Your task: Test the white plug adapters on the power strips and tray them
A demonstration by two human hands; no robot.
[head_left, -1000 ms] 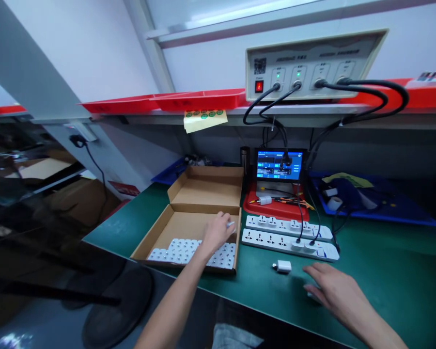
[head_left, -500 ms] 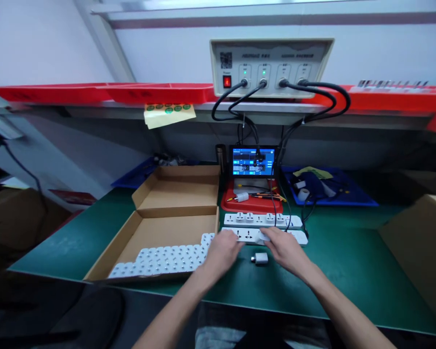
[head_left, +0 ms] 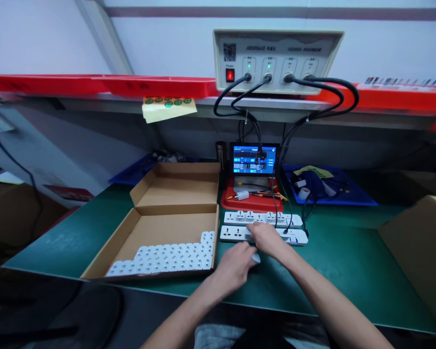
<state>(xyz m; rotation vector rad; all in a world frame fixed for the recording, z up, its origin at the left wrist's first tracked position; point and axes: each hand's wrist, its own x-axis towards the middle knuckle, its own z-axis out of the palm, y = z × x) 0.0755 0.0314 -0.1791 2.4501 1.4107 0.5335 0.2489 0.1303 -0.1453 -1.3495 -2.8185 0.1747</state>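
My left hand (head_left: 234, 267) lies on the green table just in front of the power strips, fingers curled over a small white charger (head_left: 256, 258) whose end sticks out at the fingertips. My right hand (head_left: 267, 238) rests on the near white power strip (head_left: 230, 233), fingers bent down onto its sockets; what is under them is hidden. A second power strip (head_left: 256, 217) lies right behind it, with black cables plugged in at the right ends. To the left stands an open cardboard box (head_left: 174, 194) holding rows of white chargers (head_left: 167, 257).
A beige tester unit (head_left: 276, 55) with black cables sits on the shelf above a small lit screen (head_left: 254, 159). A red tray (head_left: 252, 202) and a blue tray (head_left: 330, 191) lie behind the strips. Another cardboard box (head_left: 417, 242) stands at the right.
My left hand left the box and came down over the loose charger in front of the strips. My right hand moved from the table up onto the near strip. The view turned right.
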